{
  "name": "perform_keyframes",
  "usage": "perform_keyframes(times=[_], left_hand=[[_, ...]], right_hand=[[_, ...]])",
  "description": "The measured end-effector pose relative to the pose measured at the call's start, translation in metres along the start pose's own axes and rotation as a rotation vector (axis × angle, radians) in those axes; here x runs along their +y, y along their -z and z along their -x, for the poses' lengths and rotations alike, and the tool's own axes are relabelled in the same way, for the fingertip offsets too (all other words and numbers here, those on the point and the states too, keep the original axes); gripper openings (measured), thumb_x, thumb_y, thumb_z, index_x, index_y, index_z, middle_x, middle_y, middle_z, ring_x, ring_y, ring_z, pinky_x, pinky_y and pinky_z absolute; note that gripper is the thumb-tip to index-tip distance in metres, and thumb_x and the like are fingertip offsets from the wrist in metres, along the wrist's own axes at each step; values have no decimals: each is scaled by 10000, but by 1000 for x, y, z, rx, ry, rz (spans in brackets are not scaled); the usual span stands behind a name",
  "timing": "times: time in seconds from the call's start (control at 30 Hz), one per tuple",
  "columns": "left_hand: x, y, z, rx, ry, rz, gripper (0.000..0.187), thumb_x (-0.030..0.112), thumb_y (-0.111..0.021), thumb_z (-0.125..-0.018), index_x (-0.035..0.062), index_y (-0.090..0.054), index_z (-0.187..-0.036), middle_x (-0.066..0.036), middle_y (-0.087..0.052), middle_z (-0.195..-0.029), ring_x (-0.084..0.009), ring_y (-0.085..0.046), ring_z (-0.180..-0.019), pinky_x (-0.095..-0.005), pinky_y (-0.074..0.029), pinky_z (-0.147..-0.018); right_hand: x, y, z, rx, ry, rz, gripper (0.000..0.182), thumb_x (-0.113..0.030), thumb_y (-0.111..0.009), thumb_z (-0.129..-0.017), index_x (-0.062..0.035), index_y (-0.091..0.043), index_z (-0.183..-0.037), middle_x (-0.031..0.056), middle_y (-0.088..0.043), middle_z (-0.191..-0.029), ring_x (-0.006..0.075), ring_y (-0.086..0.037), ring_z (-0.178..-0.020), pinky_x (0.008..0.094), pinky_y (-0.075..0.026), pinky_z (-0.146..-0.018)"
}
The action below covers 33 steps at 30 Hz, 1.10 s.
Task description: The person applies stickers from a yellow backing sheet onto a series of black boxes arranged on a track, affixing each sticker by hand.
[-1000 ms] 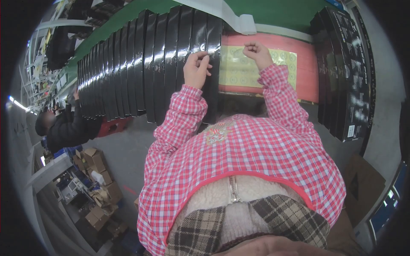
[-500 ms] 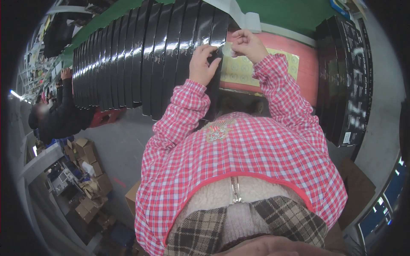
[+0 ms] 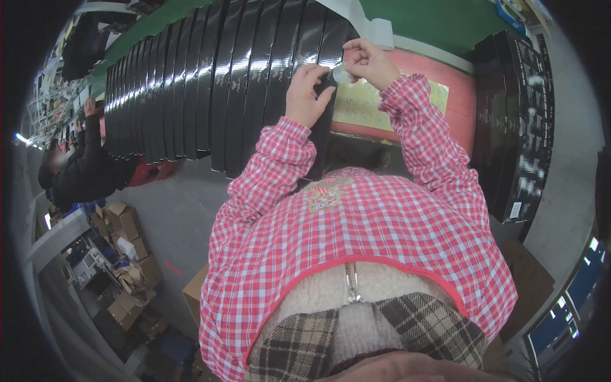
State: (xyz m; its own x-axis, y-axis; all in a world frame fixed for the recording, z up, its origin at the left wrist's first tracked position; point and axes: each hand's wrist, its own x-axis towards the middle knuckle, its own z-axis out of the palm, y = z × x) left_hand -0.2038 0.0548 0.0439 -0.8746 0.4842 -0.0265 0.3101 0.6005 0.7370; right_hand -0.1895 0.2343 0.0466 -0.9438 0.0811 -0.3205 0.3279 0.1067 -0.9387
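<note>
My right hand [image 3: 374, 65] has thumb and fingers pinched on a small round clear sticker [image 3: 340, 75], at the edge of the nearest black box [image 3: 331, 48]. My left hand [image 3: 307, 95] rests on top of the box row, thumb apart from the fingers, its fingertips close to the sticker. Below my right hand lies a yellowish sheet of round stickers [image 3: 356, 109] on a red surface [image 3: 459, 113]. The black boxes [image 3: 229, 89] stand on edge, side by side, in a long row stretching to the left.
More black boxes [image 3: 509, 127] stand at the right. A white strip of paper [image 3: 380, 32] lies at the back on the green tabletop [image 3: 433, 22]. Another person in dark clothing [image 3: 89, 169] is at the far left end of the row. Cardboard boxes [image 3: 130, 267] sit lower left.
My right hand has brought the sticker down slightly against the nearest box's edge. My left hand stays on the boxes, and the view has shifted a little.
</note>
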Motion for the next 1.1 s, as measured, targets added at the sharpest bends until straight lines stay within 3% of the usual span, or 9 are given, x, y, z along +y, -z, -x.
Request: perform_keyframes(times=[0.6, 0.7, 0.8, 1.1], left_hand=[[-5, -2, -1, 6, -40, 4, 269, 143, -663, -795, 91, -606, -1053, -93, -535, -1103, -212, -545, -962, -263, -512, -737], [-6, -3, -1, 3, -52, 5, 259, 145, -649, -802, 100, -611, -1054, -91, -532, -1096, -213, -534, -969, -268, -508, -740], [-7, -4, -2, -18, -46, -38, 253, 147, -623, -828, 102, -623, -1076, -91, -535, -1104, -214, -523, -987, -306, -481, -831], [-2, -7, -6, -33, -155, -256, 269, 125, -571, -852, 79, -608, -1114, -116, -529, -1108, -243, -506, -973, -329, -492, -817]], right_hand=[[3, -6, -11, -16, 5, 134, 367, -32, -612, -815, -53, -470, -1153, 128, -560, -870, 184, -589, -645, 244, -535, -604], [6, -7, -13, -14, 20, 128, 373, -20, -616, -804, -52, -473, -1148, 121, -554, -850, 179, -585, -638, 247, -536, -592], [6, -8, -13, -2, 22, 147, 377, -17, -616, -807, -50, -471, -1153, 117, -555, -836, 175, -585, -633, 246, -537, -589], [10, -7, -14, -7, 61, 173, 386, -25, -607, -803, -54, -470, -1163, 92, -563, -781, 152, -578, -597, 244, -531, -585]])
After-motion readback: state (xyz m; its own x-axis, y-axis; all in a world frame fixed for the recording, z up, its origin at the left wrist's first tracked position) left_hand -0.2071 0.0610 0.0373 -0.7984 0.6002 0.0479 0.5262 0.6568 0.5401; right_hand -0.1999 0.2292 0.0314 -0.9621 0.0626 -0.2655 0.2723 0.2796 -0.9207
